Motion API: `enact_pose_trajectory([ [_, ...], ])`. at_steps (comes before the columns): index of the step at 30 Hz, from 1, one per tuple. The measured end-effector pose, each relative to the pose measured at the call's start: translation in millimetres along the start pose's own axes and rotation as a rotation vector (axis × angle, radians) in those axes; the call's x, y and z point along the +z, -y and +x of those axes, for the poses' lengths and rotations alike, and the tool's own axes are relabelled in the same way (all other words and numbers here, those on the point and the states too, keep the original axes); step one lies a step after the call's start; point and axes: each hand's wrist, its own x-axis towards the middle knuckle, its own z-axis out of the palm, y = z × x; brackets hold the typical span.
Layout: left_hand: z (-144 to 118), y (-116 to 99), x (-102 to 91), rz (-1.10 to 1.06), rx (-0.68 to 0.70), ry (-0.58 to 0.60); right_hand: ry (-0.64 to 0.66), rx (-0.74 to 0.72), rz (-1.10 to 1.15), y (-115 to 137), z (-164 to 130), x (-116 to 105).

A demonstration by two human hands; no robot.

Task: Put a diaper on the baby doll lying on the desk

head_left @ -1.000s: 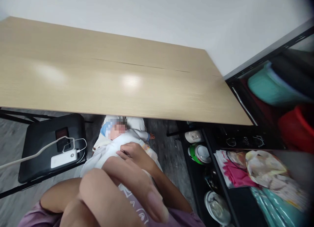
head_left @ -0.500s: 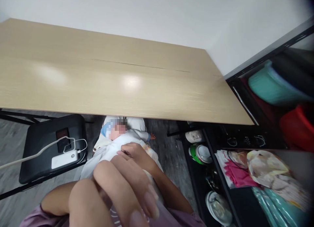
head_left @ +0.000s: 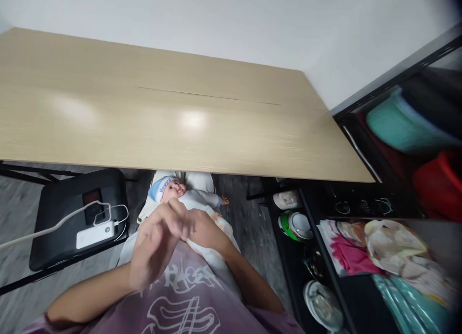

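Observation:
Below the table edge lies a baby doll (head_left: 202,198) in pale clothes and a blue and white cap, on its back against my lap. My right hand (head_left: 206,226) rests over its body, with its fingertips hidden behind my other hand. In front of my chest is my left hand (head_left: 153,242), its fingers bent towards the right hand and smeared by motion. Whether the two hands touch, or hold anything, I cannot tell.
A wooden table (head_left: 173,136) spans the space ahead. To the left, a white power bank (head_left: 94,235) with a cable lies on a black chair (head_left: 50,228). Black shelves (head_left: 355,295) at right hold bowls, bags and a pink cloth (head_left: 352,257).
My left hand has dropped away from close in front of the camera, down to beside my right hand. The right hand and the doll stay in about the same place.

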Motion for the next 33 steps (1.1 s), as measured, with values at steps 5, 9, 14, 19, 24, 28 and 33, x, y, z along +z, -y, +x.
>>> enact_pose_trajectory([
  [5, 9.6, 19.6, -29.2, -0.089, -0.219, -0.308, -0.011, -0.003, 0.076, 4.0, 2.6, -1.3],
  [9, 11.4, 28.1, -44.4, -0.154, -0.310, -0.443, -0.054, -0.015, 0.111, 9.9, -3.0, -9.2],
  [14, 10.7, 35.0, -50.7, -0.149, -0.318, -0.475, -0.232, 0.013, 0.055, 5.4, -35.0, -42.1],
  [19, 10.4, 47.0, -58.2, -0.069, -0.349, -0.492, -0.331, 0.220, -0.068, -19.6, -77.5, -71.8],
  [24, 7.8, 60.2, -72.2, 0.020, -0.375, -0.452, -0.231, 0.343, -0.053, -40.9, -97.0, -64.9],
  [28, 5.6, 67.1, -82.5, 0.068, -0.404, -0.406, -0.291, 0.392, 0.013, -49.0, -96.1, -55.5],
  [33, 4.5, 72.9, -89.8, 0.149, -0.423, -0.379, -0.312, 0.474, 0.111, -63.3, -89.7, -57.2],
])
